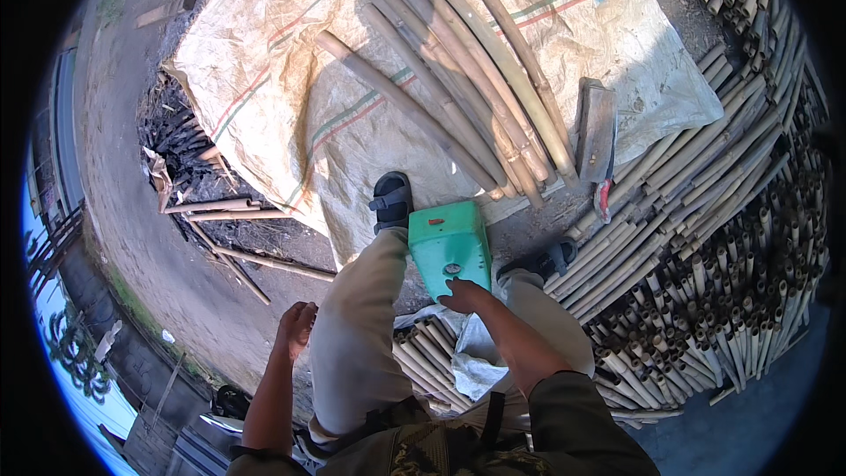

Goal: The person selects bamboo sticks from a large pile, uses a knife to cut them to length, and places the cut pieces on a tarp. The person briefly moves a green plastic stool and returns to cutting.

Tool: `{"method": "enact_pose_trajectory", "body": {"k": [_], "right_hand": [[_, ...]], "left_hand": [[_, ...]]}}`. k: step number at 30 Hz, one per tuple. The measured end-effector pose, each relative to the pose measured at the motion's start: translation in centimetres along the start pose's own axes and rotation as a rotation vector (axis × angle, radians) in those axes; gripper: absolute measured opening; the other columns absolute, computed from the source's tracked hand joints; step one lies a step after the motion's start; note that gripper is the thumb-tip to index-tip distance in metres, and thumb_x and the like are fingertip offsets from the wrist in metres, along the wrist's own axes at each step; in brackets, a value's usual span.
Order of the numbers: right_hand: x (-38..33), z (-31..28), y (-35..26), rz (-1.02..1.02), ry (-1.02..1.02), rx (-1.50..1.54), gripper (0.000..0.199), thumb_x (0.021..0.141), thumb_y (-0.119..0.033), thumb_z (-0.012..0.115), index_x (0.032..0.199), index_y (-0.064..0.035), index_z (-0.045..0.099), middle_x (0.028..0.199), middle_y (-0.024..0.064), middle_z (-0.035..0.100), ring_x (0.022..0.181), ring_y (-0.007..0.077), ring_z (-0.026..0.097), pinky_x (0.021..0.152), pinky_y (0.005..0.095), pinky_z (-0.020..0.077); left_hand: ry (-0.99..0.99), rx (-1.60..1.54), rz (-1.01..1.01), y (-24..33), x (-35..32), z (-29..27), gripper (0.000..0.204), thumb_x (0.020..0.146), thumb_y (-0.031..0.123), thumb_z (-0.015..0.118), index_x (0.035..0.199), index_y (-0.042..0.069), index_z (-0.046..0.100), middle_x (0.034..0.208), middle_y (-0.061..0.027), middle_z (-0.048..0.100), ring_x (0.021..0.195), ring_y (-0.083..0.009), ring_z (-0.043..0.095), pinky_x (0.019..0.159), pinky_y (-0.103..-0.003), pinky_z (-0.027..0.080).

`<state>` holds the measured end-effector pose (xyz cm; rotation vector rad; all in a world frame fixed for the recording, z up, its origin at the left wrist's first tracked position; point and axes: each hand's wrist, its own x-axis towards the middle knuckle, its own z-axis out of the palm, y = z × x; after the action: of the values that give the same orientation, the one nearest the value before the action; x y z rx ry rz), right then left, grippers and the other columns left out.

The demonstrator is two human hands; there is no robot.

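Camouflage-patterned clothing (423, 454) and a dark sleeve (577, 419) fill the foreground as a person in pale trousers (352, 344) stands astride a green plastic container (448, 220) outdoors. The container, marked with a small red patch, sits on the ground between two dark sandals (390, 201).

The right hand (463, 296) reaches to the near end of the container, fingers bent, a fingertip beside its round dark fitting (452, 270); how firmly it grips cannot be told from this angle. The left hand (297, 331) hangs well apart, to the left of the container, half open with fingers loosely curled and nothing visible in it.

Beyond the container, long bamboo poles (493, 88) lie side by side on a pale woven sheet (264, 35) striped in red and green. A weathered wooden block (597, 115) rests beyond and to the right of the container, a small red object (603, 200) at its near end. Farther right of the container, cut bamboo (705, 300) is massed in dense stacks. Nearer the person than the container are more cut lengths (427, 357) and a whitish sack (476, 357). To its left, beside the sheet, lies a blackened heap (176, 137) of sticks.
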<state>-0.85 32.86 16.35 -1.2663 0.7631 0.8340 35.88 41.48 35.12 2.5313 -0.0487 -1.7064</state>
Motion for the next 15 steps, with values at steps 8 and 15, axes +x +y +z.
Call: {"method": "enact_pose_trajectory", "body": {"k": [8,15], "right_hand": [[5.2,-10.7,-0.4,0.022,0.442,-0.341,0.056,0.091,-0.044,0.067,0.137,-0.013,0.059,0.146,0.0127,0.05,0.133,0.0357,0.048,0.098,0.0536,0.0491],[11.2,-9.6,2.1,-0.176,-0.154,-0.298,0.063,0.09,-0.051,0.063,0.136,-0.0074,0.063,0.129,0.0203,0.067,0.116,0.0374,0.065,0.1,0.0467,0.0507]], "left_hand": [[0.026,-0.215,0.102,-12.1,20.8,0.2,0.037,0.101,0.033,0.055,0.106,0.0,0.069,0.092,-0.0114,0.07,0.084,-0.0188,0.064,0.077,-0.035,0.051],[0.554,0.299,-0.383,-21.8,31.8,3.2,0.06,0.088,0.045,0.062,0.124,-0.003,0.062,0.126,-0.0265,0.065,0.117,-0.0368,0.065,0.1,-0.044,0.051]]}}
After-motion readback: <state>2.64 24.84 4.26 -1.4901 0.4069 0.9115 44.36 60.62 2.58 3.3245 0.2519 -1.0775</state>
